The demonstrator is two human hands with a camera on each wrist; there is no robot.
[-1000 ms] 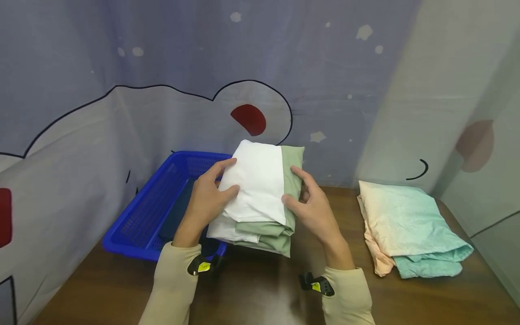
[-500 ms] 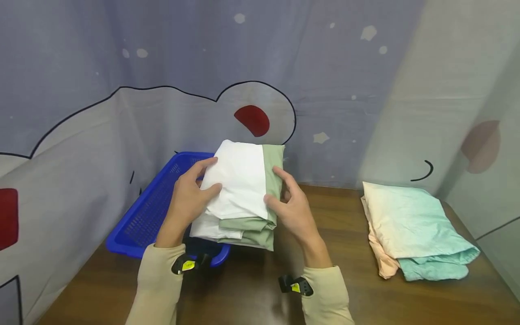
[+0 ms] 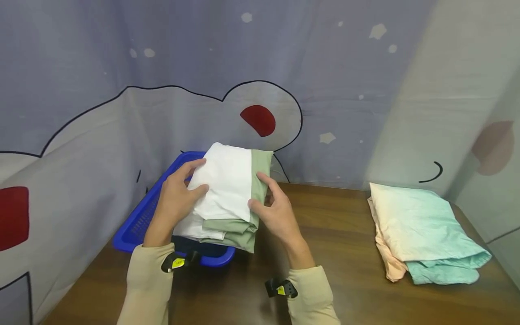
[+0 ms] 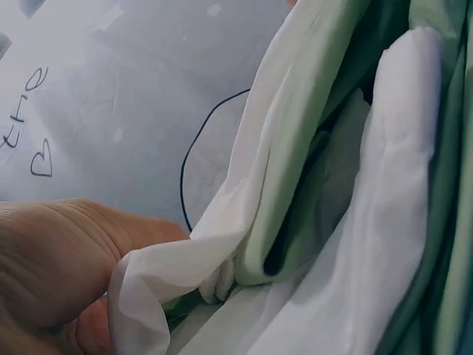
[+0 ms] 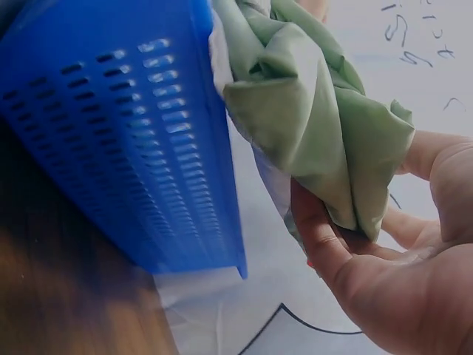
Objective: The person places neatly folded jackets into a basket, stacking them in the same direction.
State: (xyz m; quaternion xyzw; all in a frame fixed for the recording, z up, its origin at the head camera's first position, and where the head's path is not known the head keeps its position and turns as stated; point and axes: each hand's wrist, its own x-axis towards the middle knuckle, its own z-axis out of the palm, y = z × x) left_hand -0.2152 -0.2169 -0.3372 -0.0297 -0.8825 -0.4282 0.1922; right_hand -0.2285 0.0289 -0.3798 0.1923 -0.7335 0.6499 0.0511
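A folded white-and-green cloth (image 3: pixel 227 185) is held between both hands above the blue plastic basket (image 3: pixel 221 260). The left hand (image 3: pixel 175 198) grips its left edge, thumb on top and the other fingers beneath or behind. On the green right edge, the right hand (image 3: pixel 279 214) holds it the same way. Loose layers hang at the near side, and in the left wrist view white and green folds (image 4: pixel 392 133) show beside the left hand (image 4: pixel 66 266). The right wrist view has green folds (image 5: pixel 295 111) between the right thumb and fingers, next to the basket's slotted wall (image 5: pixel 140 140).
Dark blue fabric (image 3: pixel 203 248) lies in the basket, mostly hidden by the held cloth. A folded peach-and-turquoise cloth (image 3: pixel 422 225) lies at the right of the wooden table (image 3: pixel 333 225). A printed curtain (image 3: pixel 333 90) hangs behind and along the sides.
Both hands have carried the white-and-green cloth leftward, so it covers more of the basket. Their hold on it looks the same. The camera view has turned slightly left.
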